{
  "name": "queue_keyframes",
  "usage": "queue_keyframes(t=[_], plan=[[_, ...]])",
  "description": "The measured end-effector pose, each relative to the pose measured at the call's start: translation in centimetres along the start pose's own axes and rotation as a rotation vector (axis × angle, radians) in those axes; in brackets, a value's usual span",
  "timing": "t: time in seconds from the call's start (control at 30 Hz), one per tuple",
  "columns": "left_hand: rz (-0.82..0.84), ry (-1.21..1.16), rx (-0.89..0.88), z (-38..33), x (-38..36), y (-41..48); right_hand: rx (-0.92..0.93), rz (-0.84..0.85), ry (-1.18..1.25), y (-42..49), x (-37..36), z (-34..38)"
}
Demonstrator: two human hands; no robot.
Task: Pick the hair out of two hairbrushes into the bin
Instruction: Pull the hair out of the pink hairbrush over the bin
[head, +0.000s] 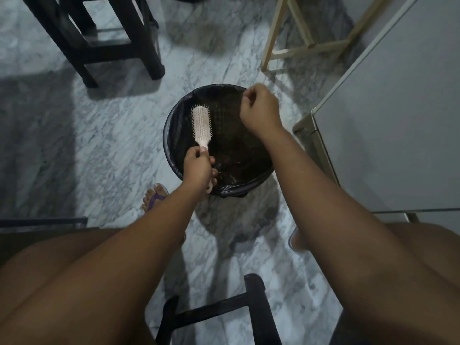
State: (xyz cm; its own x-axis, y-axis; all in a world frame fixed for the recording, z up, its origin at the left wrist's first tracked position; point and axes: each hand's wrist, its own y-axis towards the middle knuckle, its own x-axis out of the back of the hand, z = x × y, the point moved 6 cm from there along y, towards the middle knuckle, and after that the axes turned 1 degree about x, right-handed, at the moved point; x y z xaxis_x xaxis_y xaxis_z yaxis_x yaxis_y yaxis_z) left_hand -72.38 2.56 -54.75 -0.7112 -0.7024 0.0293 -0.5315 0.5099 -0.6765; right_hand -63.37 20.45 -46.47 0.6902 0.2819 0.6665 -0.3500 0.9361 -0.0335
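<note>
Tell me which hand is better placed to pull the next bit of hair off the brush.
Probably the right hand: it hovers over the bin beside the hairbrush, while the left hand grips its handle.

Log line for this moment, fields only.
left hand: holds brush by handle over bin | right hand: fingers pinched above bin, hair not discernible | second brush: not in view

bin (171,135) on floor (112,135) — hairbrush (201,125) over its left | stool (104,46) behind-left
</note>
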Motion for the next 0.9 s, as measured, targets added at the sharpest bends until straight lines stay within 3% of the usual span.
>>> queue_keyframes(t=[0.17,0.2,0.27,0.33,0.4,0.5,0.77,0.9], plan=[[0.044,0.012,-0.037,-0.5,0.2,0.0,-0.281,0.504,-0.461,-2.7,-4.0,-5.2],[0.049,0.017,-0.041,-0.6,0.2,0.1,-0.29,0.53,-0.504,-2.8,-4.3,-5.4],[0.06,0.024,-0.05,-0.7,0.2,0.1,-0.203,0.414,-0.343,-2.2,-4.4,-4.3],[0.067,0.031,-0.057,-0.8,0.0,0.1,-0.157,0.268,0.013,-1.7,-4.3,-2.7],[0.076,0.042,-0.065,-0.8,-0.2,0.0,-0.171,0.282,0.253,-1.8,-5.0,-1.5],[0.095,0.048,-0.075,-0.9,-0.6,-0.1,-0.099,0.359,0.201,-1.7,-5.9,-0.1],[0.152,-0.038,0.052,-0.1,-1.3,0.0,0.054,0.257,-0.171,0.3,-5.0,1.8],[0.177,-0.071,0.113,0.1,-1.5,0.2,0.159,0.13,-0.106,1.5,-2.8,3.7]])
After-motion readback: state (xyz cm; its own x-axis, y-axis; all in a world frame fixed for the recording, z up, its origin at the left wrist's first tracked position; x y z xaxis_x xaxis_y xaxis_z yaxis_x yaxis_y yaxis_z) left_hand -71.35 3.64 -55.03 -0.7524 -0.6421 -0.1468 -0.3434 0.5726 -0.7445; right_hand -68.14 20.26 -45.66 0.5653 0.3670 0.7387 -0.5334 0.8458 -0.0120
